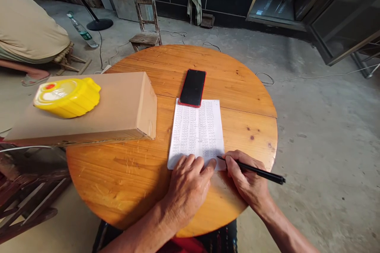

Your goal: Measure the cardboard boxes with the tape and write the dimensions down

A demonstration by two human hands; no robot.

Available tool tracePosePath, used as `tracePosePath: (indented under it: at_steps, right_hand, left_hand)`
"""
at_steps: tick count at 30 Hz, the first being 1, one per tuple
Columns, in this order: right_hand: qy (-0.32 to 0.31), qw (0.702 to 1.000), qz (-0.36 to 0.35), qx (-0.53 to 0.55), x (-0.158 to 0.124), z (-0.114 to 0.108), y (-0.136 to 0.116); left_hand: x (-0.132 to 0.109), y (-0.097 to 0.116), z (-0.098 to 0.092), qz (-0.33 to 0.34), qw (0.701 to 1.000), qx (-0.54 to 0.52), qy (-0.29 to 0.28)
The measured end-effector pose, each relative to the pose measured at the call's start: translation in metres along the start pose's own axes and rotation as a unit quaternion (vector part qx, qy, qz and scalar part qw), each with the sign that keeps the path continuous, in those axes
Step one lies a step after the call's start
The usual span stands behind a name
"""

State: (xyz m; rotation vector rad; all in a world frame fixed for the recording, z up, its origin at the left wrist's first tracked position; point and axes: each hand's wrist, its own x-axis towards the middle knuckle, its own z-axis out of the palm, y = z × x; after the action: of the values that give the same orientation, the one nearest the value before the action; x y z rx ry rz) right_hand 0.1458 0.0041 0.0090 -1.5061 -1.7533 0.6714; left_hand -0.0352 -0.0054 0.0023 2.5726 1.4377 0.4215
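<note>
Here's the right hand [247,174] as I have it, at the near right corner of the paper [196,134], and it's closed round a black pen [261,172]! Thumb and fingers pinch it low on the barrel, the tip points left over the last lines, and the back end slants away to the right. Is the tip touching? I can't tell from where I sit.

Over to the left hand [190,182]: nothing in its grip, fingers loosely spread and gently bent, fingertips down on the paper's near edge, thumb out toward the pen tip. The paper lies flat between me and the phone [192,87], filled with rows of small handwriting in columns, too fine for me to read. That phone, dark screen up in a red case, laps its near end over the sheet's far edge.

All of it sits on a round wooden table [243,87]. On the left, a long cardboard box [118,102] reaches out past the tabletop, and a yellow container [74,97] with a red spot lies on top of it. Beyond the far edge I've got a small wooden chair [147,27] on the floor, and farther left a clear bottle [82,29] lying beside a round black stand base [100,24].
</note>
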Motion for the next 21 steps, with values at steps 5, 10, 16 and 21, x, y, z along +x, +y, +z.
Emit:
tracePosePath:
  at_steps: [5, 10, 16, 21]
  right_hand:
    - [-0.004, 1.0, -0.003, -0.006, 0.0002, 0.0001, -0.0001]
    - [-0.004, 1.0, -0.011, -0.014, 0.0015, 0.0012, -0.0016]
    - [0.003, 1.0, -0.003, -0.011, 0.0013, 0.0014, -0.0027]
    - [-0.002, 1.0, -0.013, -0.011, 0.0012, 0.0003, -0.0024]
  left_hand:
    - [-0.0009, 0.0006, -0.0016, 0.001, 1.0, -0.004, 0.003]
    - [0.0003, 0.0003, -0.0016, -0.001, 1.0, -0.009, 0.002]
    - [0.0, 0.0001, -0.0012, -0.004, 1.0, -0.008, 0.002]
    - [0.0, 0.0004, -0.0012, -0.002, 1.0, -0.012, 0.008]
